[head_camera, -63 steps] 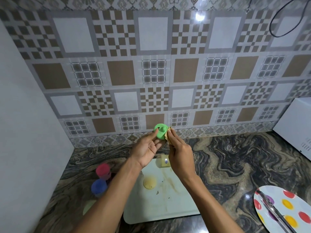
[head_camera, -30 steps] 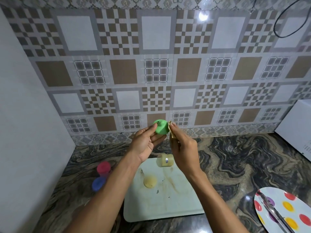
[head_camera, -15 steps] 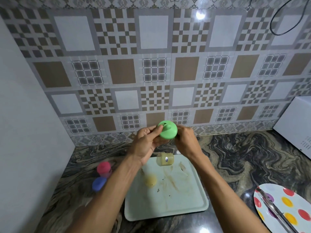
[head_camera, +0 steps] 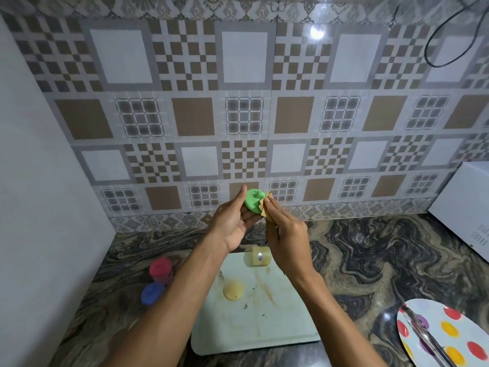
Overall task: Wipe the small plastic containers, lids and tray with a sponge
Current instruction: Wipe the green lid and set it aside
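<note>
Above the tray (head_camera: 277, 332), left hand (head_camera: 232, 221) grips a green lid (head_camera: 252, 201); right hand (head_camera: 284, 231) pinches a sponge (head_camera: 264, 207) against it.

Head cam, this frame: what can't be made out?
Head view only.
sponge: mostly hidden inside the right hand; a tan corner shows.
green lid: partly covered by the left hand and sponge.
red container, blue container: blurred, detail lost.
spotted plate: cut off by the right and bottom edges.
tray: near-left corner behind the left forearm.
</note>
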